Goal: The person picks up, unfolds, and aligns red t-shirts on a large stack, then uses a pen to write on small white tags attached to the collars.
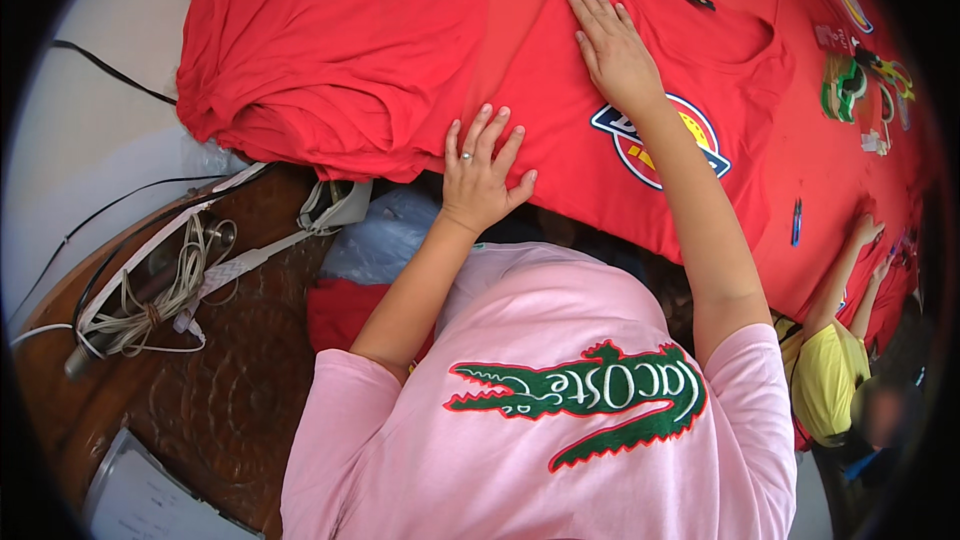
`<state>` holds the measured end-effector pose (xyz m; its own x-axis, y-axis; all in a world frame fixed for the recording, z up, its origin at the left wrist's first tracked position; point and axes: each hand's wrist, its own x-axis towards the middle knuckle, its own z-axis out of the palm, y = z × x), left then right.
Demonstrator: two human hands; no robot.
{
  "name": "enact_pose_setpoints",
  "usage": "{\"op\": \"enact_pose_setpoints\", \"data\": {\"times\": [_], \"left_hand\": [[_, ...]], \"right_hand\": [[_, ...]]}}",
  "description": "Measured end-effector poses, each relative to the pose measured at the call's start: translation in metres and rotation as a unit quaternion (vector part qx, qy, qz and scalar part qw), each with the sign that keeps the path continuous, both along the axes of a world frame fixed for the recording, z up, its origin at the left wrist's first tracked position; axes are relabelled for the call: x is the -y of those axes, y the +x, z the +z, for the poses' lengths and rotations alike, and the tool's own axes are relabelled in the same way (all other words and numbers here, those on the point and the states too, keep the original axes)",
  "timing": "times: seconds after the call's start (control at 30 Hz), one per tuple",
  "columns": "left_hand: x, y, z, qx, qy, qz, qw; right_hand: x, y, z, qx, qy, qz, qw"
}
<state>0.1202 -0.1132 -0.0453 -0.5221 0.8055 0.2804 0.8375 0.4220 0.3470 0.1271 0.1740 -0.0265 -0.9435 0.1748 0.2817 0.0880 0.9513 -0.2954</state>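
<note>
A red T-shirt (560,155) lies spread in front of me, its neckline toward the upper right and a round blue, white and yellow print (690,130) on its front. My right hand (622,62) rests flat on the cloth beside the neckline, fingers stretched and close together; that forearm covers part of the print. Near the shirt's closest edge, my left hand (483,172) lies with fingers spread, a ring on one of them. Neither hand grips anything. To the left of it is a heaped pile of red shirts (320,60).
Bundled cables (150,305) and a power strip lie on a carved wooden surface (220,380) at left. A blue pen (796,222) is on red cloth at right; scissors (888,72) and tape rolls (842,90) lie farther off. A co-worker in a yellow shirt (830,380) works at far right.
</note>
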Motion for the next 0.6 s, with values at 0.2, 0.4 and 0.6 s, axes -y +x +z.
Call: {"op": "enact_pose_setpoints", "data": {"times": [0.2,0.4,0.6], "left_hand": [[-0.001,0.0,-0.002,0.02,0.041,0.021,0.999],[-0.002,0.0,-0.003,0.022,0.041,0.023,0.999],[-0.003,0.0,-0.005,0.01,0.052,0.022,0.998]], "right_hand": [[0.021,0.009,-0.008,-0.011,0.005,-0.049,0.999],[0.092,0.05,0.006,0.091,0.001,0.103,0.991],[0.058,0.055,0.014,0.107,0.0,0.137,0.985]]}}
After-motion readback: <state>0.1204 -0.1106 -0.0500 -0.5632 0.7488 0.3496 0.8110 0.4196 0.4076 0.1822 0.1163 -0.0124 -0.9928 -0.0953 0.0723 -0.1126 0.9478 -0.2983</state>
